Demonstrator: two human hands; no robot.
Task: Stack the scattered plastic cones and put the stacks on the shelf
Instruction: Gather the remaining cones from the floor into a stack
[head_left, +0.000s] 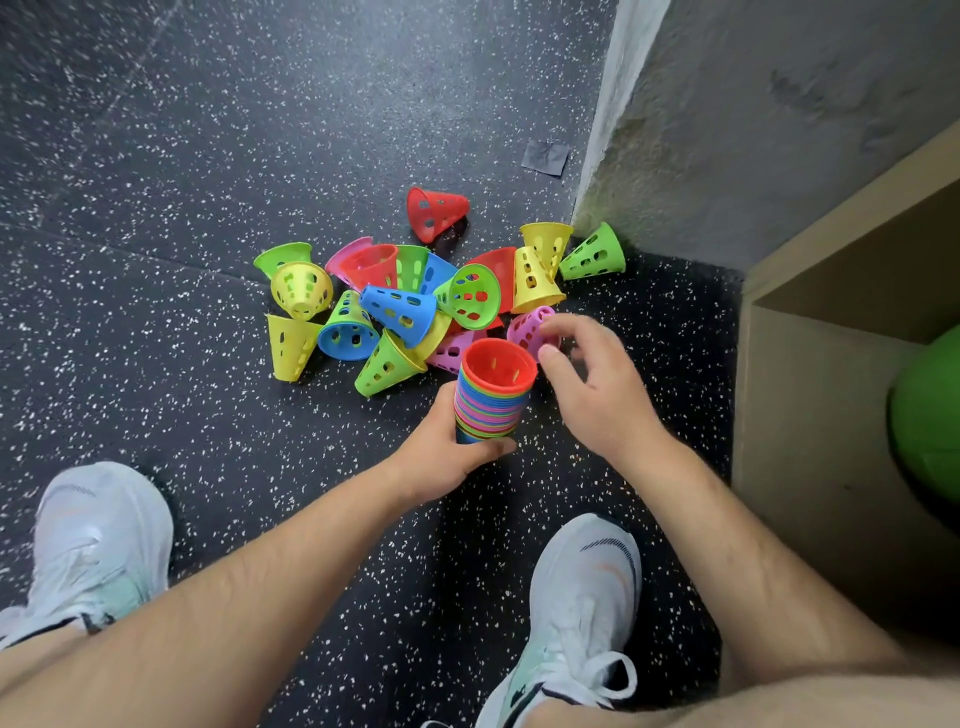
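Shoes: white shoes (582, 587) planted on the speckled floor (208, 364), nearer than both grips.
Left grip (447, 452): wrapped firmly round the lower end of the stack (493, 400), mouth up, a red cone innermost.
Right grip (597, 389): half open, thumb and fingers spread at the pink cone (524, 327) just beyond the stack, and not clearly clamped on it.
Step in hand: picking that pink one to nest it, I reckon. Take it by the rim, turn it mouth up and drop it in narrow end first while the left grip holds steady.
Pile: loose cones (397, 312) jumbled beyond and left of both grips, with a lone red cone (436, 213) farthest out.
Shelf (810, 364): right of the right grip, with no stack visible on it.
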